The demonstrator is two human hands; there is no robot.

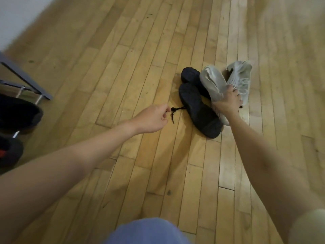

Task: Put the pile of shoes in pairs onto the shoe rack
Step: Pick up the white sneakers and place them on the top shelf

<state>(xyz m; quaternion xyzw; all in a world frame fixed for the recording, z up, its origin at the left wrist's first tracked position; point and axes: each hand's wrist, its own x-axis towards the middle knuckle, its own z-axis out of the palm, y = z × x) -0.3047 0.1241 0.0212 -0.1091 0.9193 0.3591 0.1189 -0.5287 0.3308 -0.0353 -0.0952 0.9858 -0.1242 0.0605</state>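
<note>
Two black shoes lie soles-up on the wooden floor: the nearer black shoe (200, 110) and a second black shoe (190, 75) behind it. A black lace (175, 109) trails left from the nearer one. My left hand (151, 118) hovers by the lace's knotted end, fingers loosely curled, and whether it touches the lace is unclear. My right hand (228, 101) grips two pale grey sneakers together: the left grey sneaker (211, 83) and the laced right grey sneaker (241, 78). The shoe rack (22, 80) stands at the left edge.
Dark shoes (19, 113) sit on the rack's metal bars at the far left, another with a red mark (8, 152) below. Bare wooden floor spreads around the pile. My knee in blue fabric (147, 231) shows at the bottom.
</note>
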